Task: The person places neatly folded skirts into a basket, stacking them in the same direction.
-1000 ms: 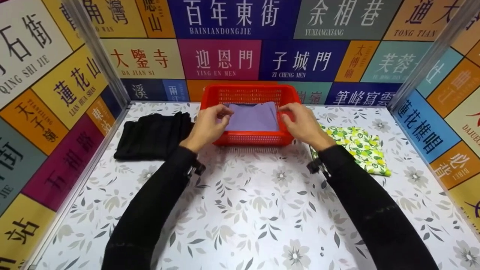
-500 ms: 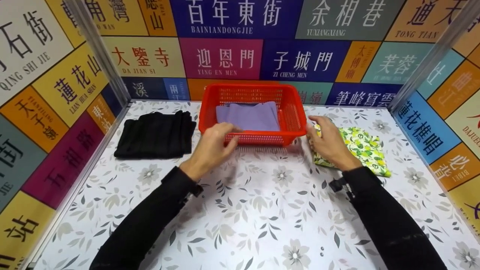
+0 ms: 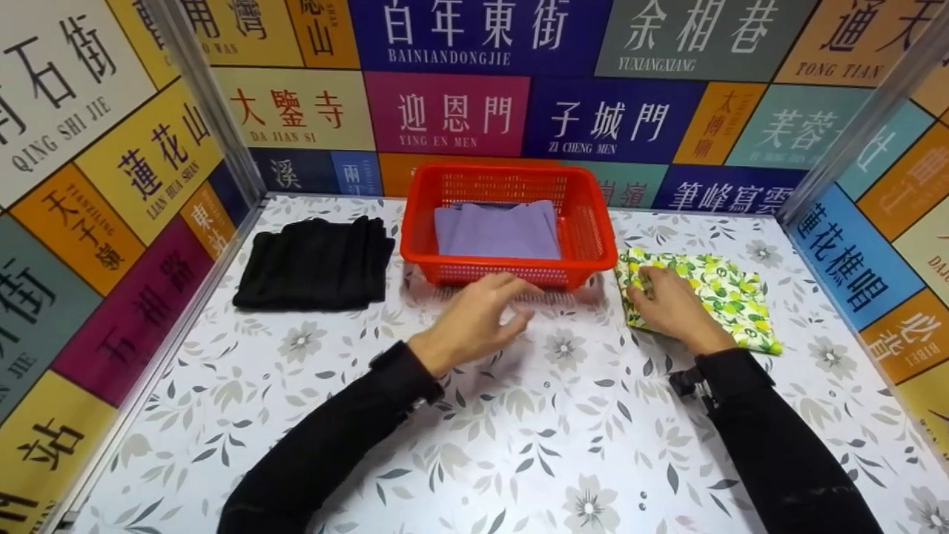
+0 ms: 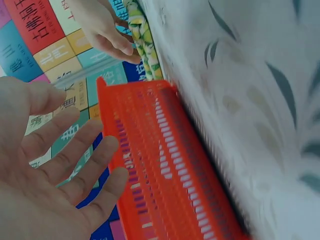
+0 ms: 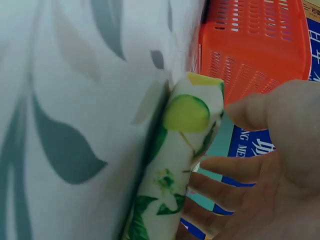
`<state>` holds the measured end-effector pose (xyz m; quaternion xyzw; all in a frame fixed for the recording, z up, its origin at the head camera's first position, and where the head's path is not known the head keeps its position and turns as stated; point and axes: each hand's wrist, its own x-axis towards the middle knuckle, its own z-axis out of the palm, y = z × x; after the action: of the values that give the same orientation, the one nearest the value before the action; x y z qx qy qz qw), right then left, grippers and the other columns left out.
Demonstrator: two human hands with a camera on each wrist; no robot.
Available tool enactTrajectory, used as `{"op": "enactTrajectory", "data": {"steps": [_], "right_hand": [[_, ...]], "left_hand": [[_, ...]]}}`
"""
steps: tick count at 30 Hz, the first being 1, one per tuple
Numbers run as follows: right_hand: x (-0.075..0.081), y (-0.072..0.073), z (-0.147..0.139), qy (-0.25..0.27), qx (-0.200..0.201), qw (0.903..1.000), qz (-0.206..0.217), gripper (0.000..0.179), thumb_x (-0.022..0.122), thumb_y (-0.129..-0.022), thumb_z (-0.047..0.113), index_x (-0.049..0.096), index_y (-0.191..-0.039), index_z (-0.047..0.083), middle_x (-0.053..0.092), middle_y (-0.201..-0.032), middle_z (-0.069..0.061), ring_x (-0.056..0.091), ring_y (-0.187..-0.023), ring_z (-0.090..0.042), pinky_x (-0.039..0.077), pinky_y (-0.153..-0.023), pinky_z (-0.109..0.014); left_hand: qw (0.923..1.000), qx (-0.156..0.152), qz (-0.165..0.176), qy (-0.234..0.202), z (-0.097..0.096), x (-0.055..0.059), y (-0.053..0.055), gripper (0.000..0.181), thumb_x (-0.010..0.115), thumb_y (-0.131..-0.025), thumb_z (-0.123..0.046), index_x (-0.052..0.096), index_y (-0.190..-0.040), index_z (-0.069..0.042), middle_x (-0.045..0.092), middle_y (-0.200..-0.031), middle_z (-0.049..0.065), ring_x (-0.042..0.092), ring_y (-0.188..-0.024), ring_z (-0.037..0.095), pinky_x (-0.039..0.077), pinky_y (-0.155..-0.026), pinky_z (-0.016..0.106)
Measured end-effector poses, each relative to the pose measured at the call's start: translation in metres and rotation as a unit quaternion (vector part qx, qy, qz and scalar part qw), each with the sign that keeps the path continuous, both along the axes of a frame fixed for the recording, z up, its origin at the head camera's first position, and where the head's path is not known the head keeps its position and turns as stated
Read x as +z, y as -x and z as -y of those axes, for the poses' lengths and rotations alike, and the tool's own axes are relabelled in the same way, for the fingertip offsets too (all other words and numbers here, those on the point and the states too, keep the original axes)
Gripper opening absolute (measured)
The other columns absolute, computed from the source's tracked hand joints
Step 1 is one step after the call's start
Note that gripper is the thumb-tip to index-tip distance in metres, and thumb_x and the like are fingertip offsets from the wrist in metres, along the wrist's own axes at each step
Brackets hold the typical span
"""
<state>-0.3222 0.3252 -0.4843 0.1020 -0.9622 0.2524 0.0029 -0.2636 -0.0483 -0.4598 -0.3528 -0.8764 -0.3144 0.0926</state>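
A folded cloth with a lemon print (image 3: 730,297) lies flat on the table at the right. My right hand (image 3: 676,305) is over its left part, fingers loosely bent; in the right wrist view the thumb and fingertips are close to the folded edge, and I cannot tell whether they touch it. My left hand (image 3: 474,320) hovers in front of the red plastic basket (image 3: 511,263) with its fingers spread and nothing in them, as the left wrist view also shows. Inside the basket rests a folded purple cloth (image 3: 497,233).
A folded black cloth (image 3: 315,267) lies left of the basket. The tabletop (image 3: 519,445) has a floral cover. Panels with printed lettering (image 3: 445,111) enclose the left, back and right sides, and the basket stands close to the back one.
Both hands have left the basket's sides. My right hand has moved right and down onto the lemon-print cloth; my left has come toward me and rightward, off the basket. The purple cloth stays inside.
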Motion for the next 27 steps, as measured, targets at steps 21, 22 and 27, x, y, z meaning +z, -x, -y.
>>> {"op": "enactTrajectory", "data": {"steps": [21,22,27], "right_hand": [[0.01,-0.043,0.028,-0.036,0.073,0.9964,0.023,0.053,0.068,-0.114,0.02,0.064,-0.152,-0.017,0.066,-0.143,-0.044,0.067,-0.13,-0.058,0.055,-0.114,-0.076],[0.011,-0.046,0.03,-0.034,0.077,0.9962,0.026,0.053,0.068,-0.114,0.02,0.064,-0.152,-0.017,0.066,-0.141,-0.043,0.069,-0.126,-0.056,0.057,-0.112,-0.074],[0.016,-0.06,0.041,-0.017,0.097,0.9939,0.049,0.05,0.066,-0.115,0.02,0.066,-0.151,-0.015,0.068,-0.135,-0.037,0.074,-0.108,-0.041,0.063,-0.097,-0.065]], "left_hand": [[0.9903,-0.008,0.038,0.133,-0.073,-0.02,0.024,0.061,0.081,-0.11,-0.044,0.066,-0.161,-0.015,0.069,-0.151,0.009,0.07,-0.133,0.027,0.066,-0.108,0.043],[0.9899,-0.011,0.039,0.136,-0.075,-0.021,0.024,0.062,0.081,-0.11,-0.045,0.065,-0.162,-0.015,0.068,-0.152,0.01,0.07,-0.134,0.028,0.067,-0.107,0.043],[0.9875,-0.012,0.048,0.15,-0.083,-0.024,0.021,0.072,0.083,-0.107,-0.054,0.062,-0.165,-0.019,0.06,-0.166,0.009,0.067,-0.143,0.029,0.065,-0.111,0.049]]}}
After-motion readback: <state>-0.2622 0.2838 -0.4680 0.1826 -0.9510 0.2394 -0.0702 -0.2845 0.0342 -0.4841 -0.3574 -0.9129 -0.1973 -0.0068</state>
